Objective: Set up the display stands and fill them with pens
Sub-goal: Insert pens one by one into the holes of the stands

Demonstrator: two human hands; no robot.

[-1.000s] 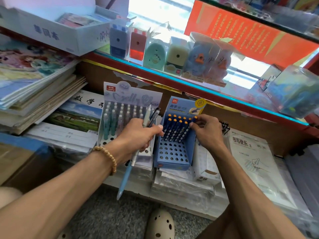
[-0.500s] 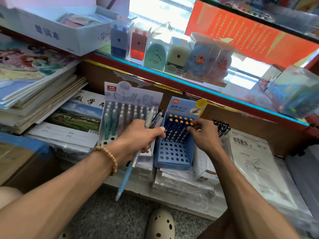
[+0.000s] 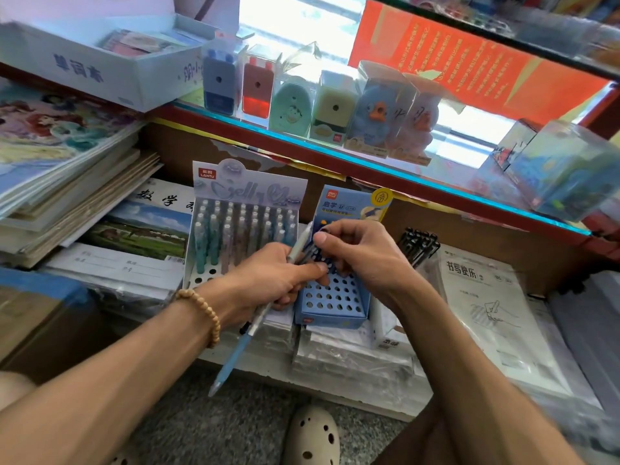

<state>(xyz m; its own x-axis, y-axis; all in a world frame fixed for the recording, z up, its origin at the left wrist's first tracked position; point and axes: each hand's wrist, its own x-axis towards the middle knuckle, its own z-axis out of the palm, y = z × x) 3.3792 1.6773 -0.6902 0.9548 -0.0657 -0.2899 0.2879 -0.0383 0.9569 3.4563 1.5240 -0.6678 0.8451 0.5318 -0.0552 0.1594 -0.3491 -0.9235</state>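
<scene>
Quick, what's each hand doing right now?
Left hand: grips a bunch of pens.
Right hand: pinches the top of one dark pen in that bunch.

Blue perforated stand (image 3: 330, 302), pale lavender stand (image 3: 250, 191), light-blue pen (image 3: 235, 359), orange banner (image 3: 469, 58)

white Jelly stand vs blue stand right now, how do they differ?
The white Jelly stand is wider, with a pale printed header; the blue stand is narrower, its header blue. The white Jelly stand holds rows of pastel pens, empty holes only along its front; the blue stand's visible front rows are all empty. Both are perforated cardboard racks standing side by side.
</scene>
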